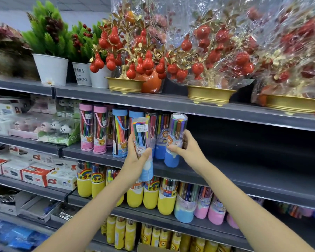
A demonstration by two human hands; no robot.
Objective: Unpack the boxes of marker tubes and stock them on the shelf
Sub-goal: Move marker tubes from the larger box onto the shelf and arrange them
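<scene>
- Stocking looks well under way, as a judgement: several clear plastic marker tubes with pink and blue caps [105, 130] already stand in a row at the left of the grey middle shelf [244, 171], while the long stretch of that shelf to the right is bare, so much seems left to fill.
- Two more tubes are in hand and not yet set down: a clear marker tube with a pale blue base and price sticker [143, 148] on the left, and a clear marker tube with a deeper blue base and bear label [175, 140] on the right.
- The left hand [135, 160] has its fingers and thumb wrapped around the sticker tube's middle, holding it tilted in front of the shelf edge, nearer than the row.
- The right hand [187, 148] grips the bear-label tube at its waist, thumb across the front; the base sits at the shelf front, though whether it touches the shelf cannot be told.
- This tube stands just right of the row's last tubes, near the empty stretch.
- Below, a lower shelf holds yellow-based marker tubes [151, 193]; above, gold pots of red artificial fruit in cellophane [209, 70].
- No boxes are clearly identifiable.
</scene>
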